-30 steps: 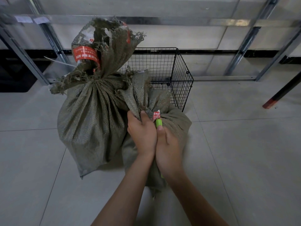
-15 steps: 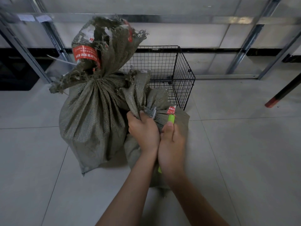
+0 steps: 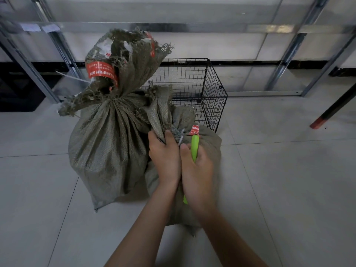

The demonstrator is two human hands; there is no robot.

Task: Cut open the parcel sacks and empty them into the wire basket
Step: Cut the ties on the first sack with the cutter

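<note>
Pale floor tiles fill a storeroom, with metal racking along the far wall. The left grip is clenched round the gathered neck of a small woven sack, which stands on the floor under both hands. The right grip, touching the left one, is curled round a green cutter. The cutter's tip sits at the tied neck, just beside a red tag. Left of the left grip, a larger tied sack leans against the small one. Beyond both grips, behind the sacks, stands a black wire basket.
</note>
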